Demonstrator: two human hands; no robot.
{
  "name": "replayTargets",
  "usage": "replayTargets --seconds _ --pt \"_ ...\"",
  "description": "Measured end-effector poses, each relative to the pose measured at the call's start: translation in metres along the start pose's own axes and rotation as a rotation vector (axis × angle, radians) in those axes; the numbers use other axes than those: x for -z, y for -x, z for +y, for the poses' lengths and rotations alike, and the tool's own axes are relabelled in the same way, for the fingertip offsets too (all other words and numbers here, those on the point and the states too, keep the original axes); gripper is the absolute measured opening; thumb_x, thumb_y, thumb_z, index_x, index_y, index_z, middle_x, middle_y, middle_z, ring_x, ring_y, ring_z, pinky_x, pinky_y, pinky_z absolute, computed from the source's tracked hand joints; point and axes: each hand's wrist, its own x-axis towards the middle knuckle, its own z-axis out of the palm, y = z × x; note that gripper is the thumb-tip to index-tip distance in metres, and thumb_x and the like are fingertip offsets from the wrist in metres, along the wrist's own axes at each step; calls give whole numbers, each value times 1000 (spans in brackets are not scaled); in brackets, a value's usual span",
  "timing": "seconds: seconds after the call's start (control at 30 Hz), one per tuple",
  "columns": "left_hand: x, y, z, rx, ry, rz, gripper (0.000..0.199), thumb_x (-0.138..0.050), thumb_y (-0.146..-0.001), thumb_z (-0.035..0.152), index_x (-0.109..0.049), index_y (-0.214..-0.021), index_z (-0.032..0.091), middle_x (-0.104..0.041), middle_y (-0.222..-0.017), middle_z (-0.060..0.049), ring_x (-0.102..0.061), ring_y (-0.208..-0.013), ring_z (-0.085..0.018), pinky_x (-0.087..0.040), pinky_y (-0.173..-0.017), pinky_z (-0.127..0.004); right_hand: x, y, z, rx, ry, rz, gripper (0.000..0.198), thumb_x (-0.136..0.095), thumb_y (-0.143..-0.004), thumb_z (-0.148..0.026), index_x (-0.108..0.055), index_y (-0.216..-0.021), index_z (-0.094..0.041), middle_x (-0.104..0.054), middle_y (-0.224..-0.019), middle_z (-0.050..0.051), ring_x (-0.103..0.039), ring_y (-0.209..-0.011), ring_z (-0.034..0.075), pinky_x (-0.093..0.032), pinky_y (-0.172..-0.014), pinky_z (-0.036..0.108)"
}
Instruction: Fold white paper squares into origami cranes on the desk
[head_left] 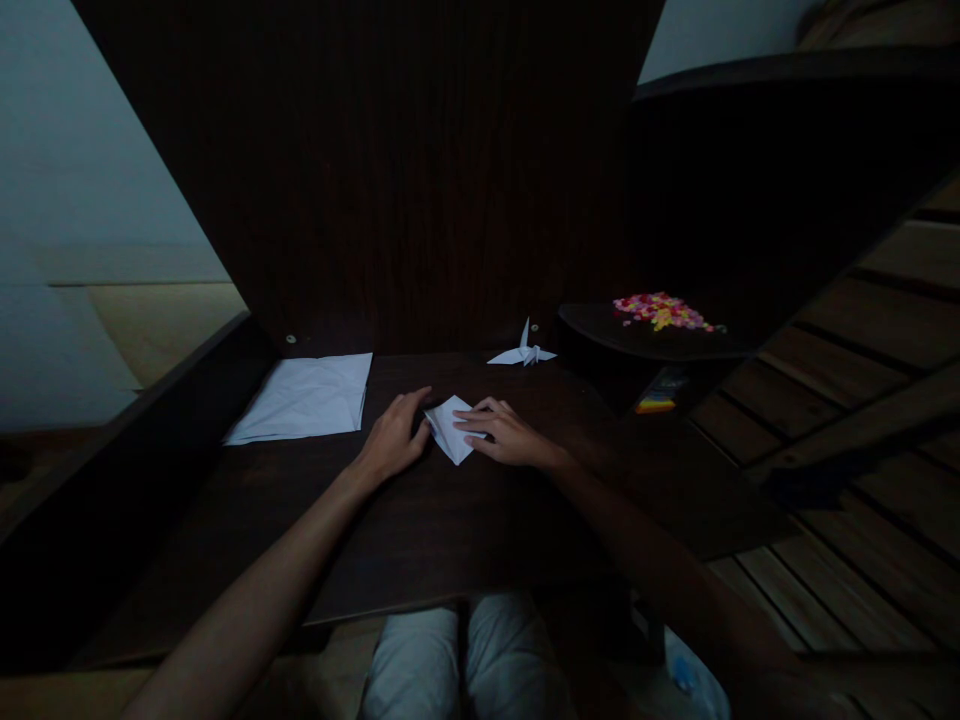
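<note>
A small white sheet of paper (pixel 452 437), folded into a diamond with creases on its left side, lies on the dark wooden desk. My left hand (pixel 393 437) rests at its left corner, thumb and forefinger apart, the thumb by the paper's edge. From the other side, my right hand (pixel 506 435) lays its outstretched fingers over the right part of the paper, hiding that corner. Behind them stands a folded white paper crane (pixel 525 354). To the left is a stack of larger white paper sheets (pixel 304 398).
A low shelf (pixel 600 330) at the right bears a pile of small pink, red and yellow pieces (pixel 666 311). Something with a yellow-orange edge (pixel 655 405) sits beneath it. A dark side panel (pixel 135 430) bounds the desk at left; a tall back panel (pixel 420 180) rises behind.
</note>
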Motion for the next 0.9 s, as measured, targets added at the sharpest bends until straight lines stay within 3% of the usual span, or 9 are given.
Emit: replayTargets --seconds 0.2,0.57,0.77,0.9 --pt "0 -2 2 76 65 6 48 -47 -82 18 -41 -129 13 -63 -104 -10 -61 -99 -23 -48 -92 -41 0 0 -1 -6 9 6 37 -51 -90 -32 -55 -127 -30 -51 -137 3 -46 -112 25 -36 -94 47" --pt "-4 -1 3 89 130 66 45 -51 -81 20 -42 -125 16 -64 -107 -9 -63 -98 -22 -50 -90 -38 -5 -1 -4 14 52 30 39 -51 -91 -32 -52 -130 -30 -53 -136 4 -46 -110 24 -36 -93 45" --pt "-7 1 8 36 240 1 44 -46 -86 23 -39 -129 16 -62 -117 -10 -62 -103 -20 -48 -93 -38 -6 -2 -6 23 44 28 39 -51 -91 -33 -53 -129 -29 -52 -137 3 -45 -110 24 -36 -93 45" --pt "-8 1 8 -1 162 -30 35 -44 -89 26 -50 -122 17 -63 -116 -10 -60 -105 -22 -48 -94 -40 -7 -2 -4 10 29 30 39 -52 -90 -34 -54 -128 -29 -54 -135 4 -46 -111 24 -35 -94 45"
